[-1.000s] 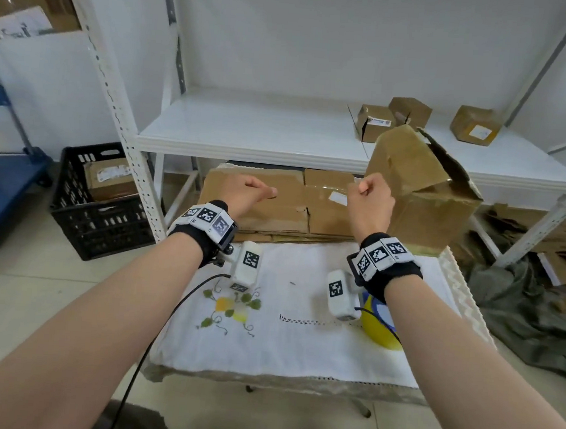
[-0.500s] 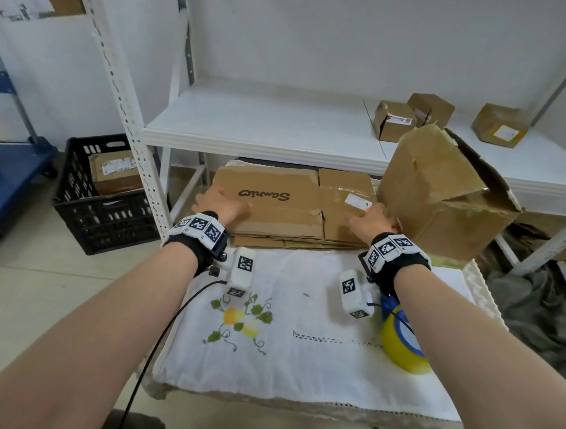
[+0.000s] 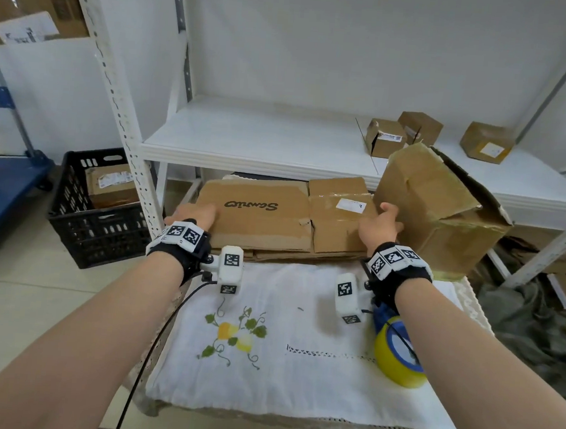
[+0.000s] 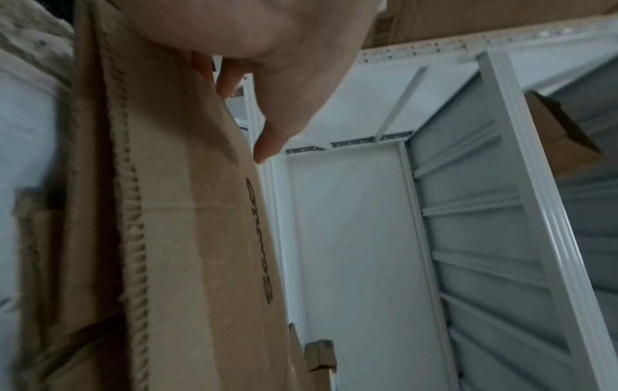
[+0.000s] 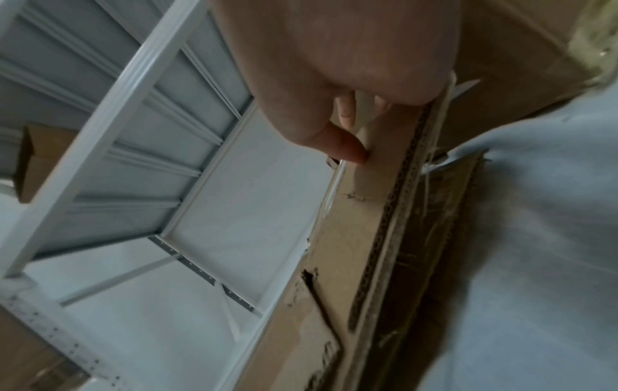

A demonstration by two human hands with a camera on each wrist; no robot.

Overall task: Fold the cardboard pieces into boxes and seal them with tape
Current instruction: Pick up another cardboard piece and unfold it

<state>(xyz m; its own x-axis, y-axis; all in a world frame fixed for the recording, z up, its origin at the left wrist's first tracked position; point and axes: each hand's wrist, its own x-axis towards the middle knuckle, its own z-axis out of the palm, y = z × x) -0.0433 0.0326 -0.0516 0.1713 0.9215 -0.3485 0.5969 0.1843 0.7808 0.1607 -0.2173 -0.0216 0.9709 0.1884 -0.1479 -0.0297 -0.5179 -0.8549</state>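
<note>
A flattened cardboard piece (image 3: 261,219) printed with black lettering tops a stack of flat sheets at the table's far edge, under the shelf. My left hand (image 3: 193,215) holds its left end; in the left wrist view the thumb lies on the printed face (image 4: 187,238) and the fingers curl behind the edge. My right hand (image 3: 377,225) holds the right end, thumb on top of the cardboard (image 5: 361,238), fingers tucked behind it. A folded brown box (image 3: 434,206) stands tilted at the right. A yellow tape roll (image 3: 398,362) lies under my right forearm.
The white embroidered cloth (image 3: 279,366) covers the table. A white metal shelf (image 3: 264,138) above the stack carries three small boxes (image 3: 384,137). A black crate (image 3: 81,218) with a parcel sits on the floor at left, beside a blue cart (image 3: 3,185).
Both hands came down from chest height onto the flat stack, then spread apart to the left and right ends of the top cardboard piece and took hold of it.
</note>
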